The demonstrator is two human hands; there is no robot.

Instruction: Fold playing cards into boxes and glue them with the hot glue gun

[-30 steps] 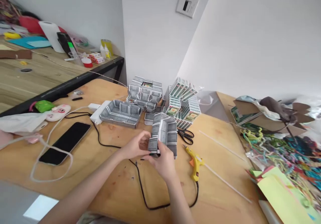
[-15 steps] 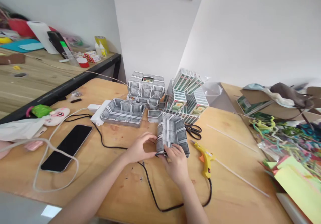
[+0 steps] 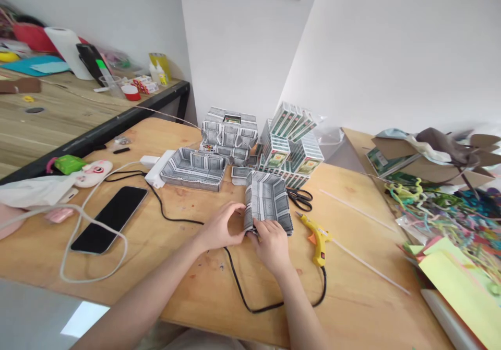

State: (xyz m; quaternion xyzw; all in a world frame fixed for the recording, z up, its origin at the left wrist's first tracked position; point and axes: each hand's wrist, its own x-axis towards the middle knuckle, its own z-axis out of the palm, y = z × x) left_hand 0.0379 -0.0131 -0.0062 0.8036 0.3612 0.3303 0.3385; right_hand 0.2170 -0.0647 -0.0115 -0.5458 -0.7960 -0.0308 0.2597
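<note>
A shallow open box made of folded grey-patterned playing cards rests on the wooden table. My right hand pinches its near left corner, fingers over the wall and thumb below. My left hand curves around the same corner from the left, thumb and fingertips at the box edge, a gap between them. A similar card box lies behind to the left. Behind it stands a larger piece built of folded cards. To the right of my hands are a yellow hot glue gun and black scissors.
Stacks of boxed card decks stand at the back. A phone, a white cable and a white power strip lie left. The glue gun's black cord loops in front. Pipe cleaners and coloured paper lie right.
The view has shifted slightly, so most things on the table sit a little higher in the picture. Both hands stay at the box's near left corner.
</note>
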